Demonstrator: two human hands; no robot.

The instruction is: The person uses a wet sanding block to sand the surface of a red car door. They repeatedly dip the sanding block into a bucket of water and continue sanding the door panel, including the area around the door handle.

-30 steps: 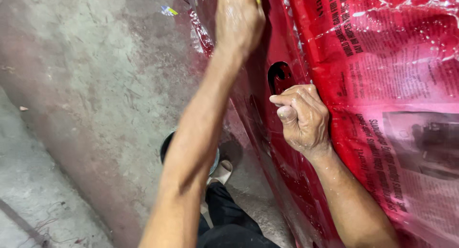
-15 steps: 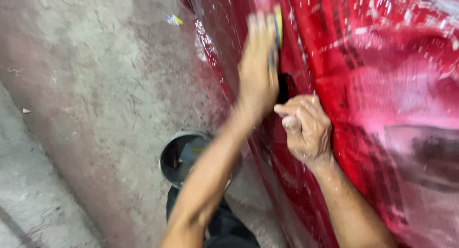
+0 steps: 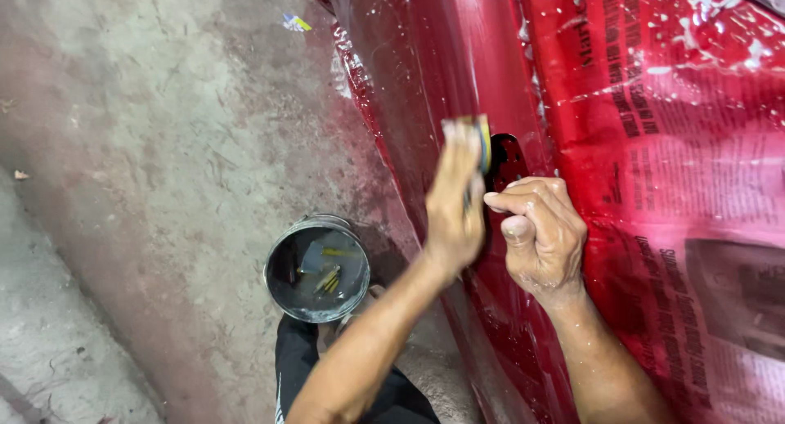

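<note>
Wet red panel (image 3: 425, 80): left hand (image 3: 454, 199) fingers (image 3: 462, 146) grip sanding pad (image 3: 483, 142)

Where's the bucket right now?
In the head view, the bucket stands on the concrete floor, lower centre, left of the red panel and below the left hand.

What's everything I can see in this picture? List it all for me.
Car body panel: one, wet glossy red, upper middle to bottom.
Opening in the panel: one, dark, beside the hands.
Newspaper masking: red-stained sheets, right side.
Sanding pad: one, yellow and dark, pressed to the panel.
Bucket: one, dark metal, on the floor, scraps lying inside.
Concrete floor: grey, reddish-stained, left.
Litter scrap: one, yellow-blue, top.
Trouser leg: dark, bottom.
Left hand: holds the pad.
Right hand: curled fist against the panel.
</note>
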